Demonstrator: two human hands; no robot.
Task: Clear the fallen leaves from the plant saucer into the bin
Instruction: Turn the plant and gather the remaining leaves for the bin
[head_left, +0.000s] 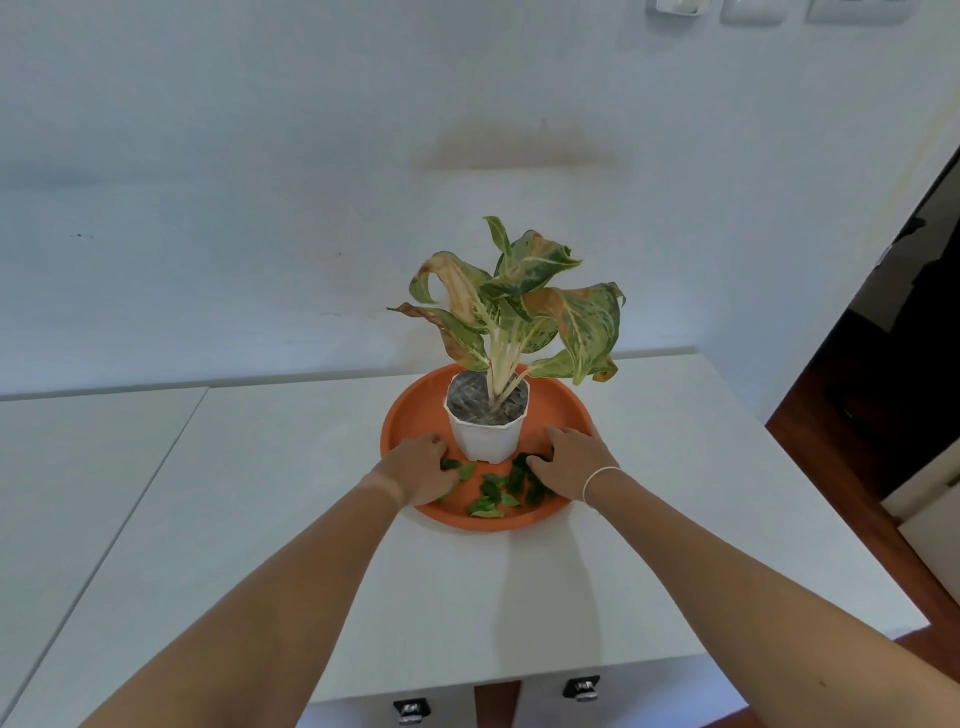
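Forearms reach over white table. Left hand and right hand, both loosely open, palms down in orange saucer, touching green leaves strewn across its near half. Behind: white pot, plant.

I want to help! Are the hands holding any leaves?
Cannot tell: left hand and right hand rest on small green fallen leaves; any grip is hidden.

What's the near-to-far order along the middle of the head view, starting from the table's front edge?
Bare table → saucer near rim → fallen leaves → white pot → plant → wall.
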